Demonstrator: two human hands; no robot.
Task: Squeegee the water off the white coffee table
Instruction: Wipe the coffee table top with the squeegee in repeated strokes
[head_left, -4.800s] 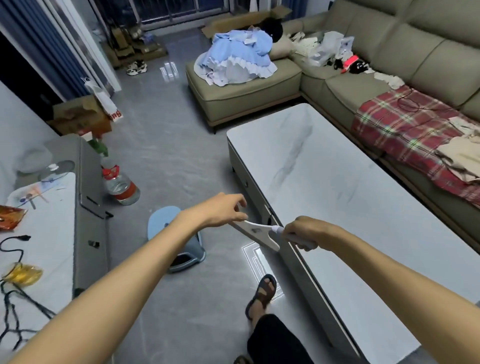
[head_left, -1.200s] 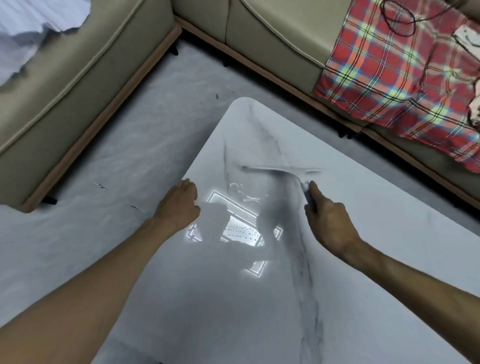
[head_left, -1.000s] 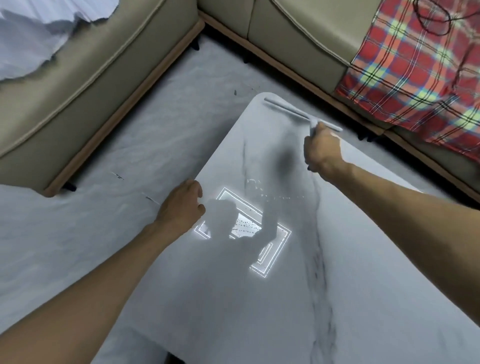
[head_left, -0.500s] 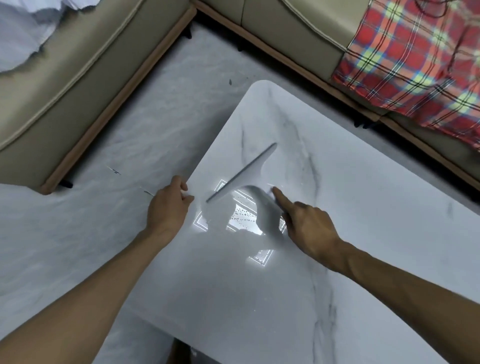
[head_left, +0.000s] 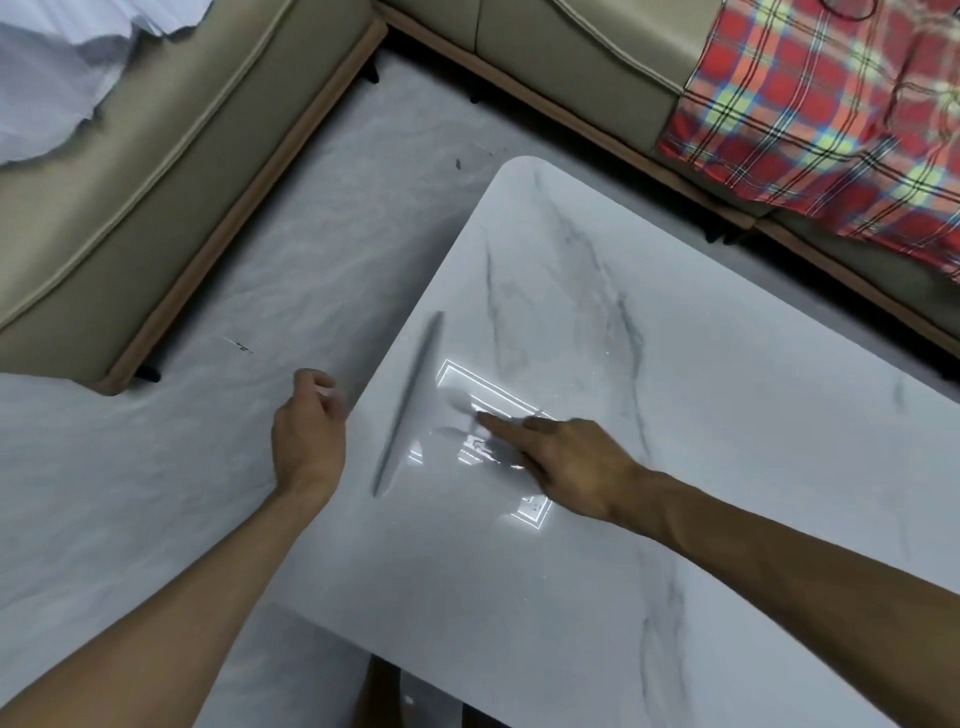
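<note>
**Figure. Squeegee stroke nearing the table's left edge (head view).**

The squeegee (head_left: 415, 400) lies on the white coffee table (head_left: 675, 467). Its long blade is blurred by motion, close to the table's left edge and nearly parallel to it, somewhat nearer the far left corner than the near one. Its pale handle runs back toward the middle of the top into the right hand (head_left: 566, 462). That hand holds the handle with the forefinger (head_left: 496, 420) stretched along it. How the other fingers lie is not clear.

The left hand (head_left: 311, 436) hangs just off the left edge, over the floor (head_left: 234, 249), with fingers loosely curled round nothing. A bright rectangular lamp reflection (head_left: 535, 512) sits on the top beside the right hand. Beyond this sheen, no water film can be made out.

Past the far edges stand the sofa (head_left: 571, 67) and a plaid blanket (head_left: 831, 114).

*Technique (judgement).* The stroke appears to be pushing water toward the left edge.
- Press evenly so the whole blade touches the top.
- Hold the blade square to the direction of travel.
- Carry it fully past the edge, so no ridge of water is left on the top.
- Overlap the next pass with this one.
- Keep the left hand out of the run-off.
</note>
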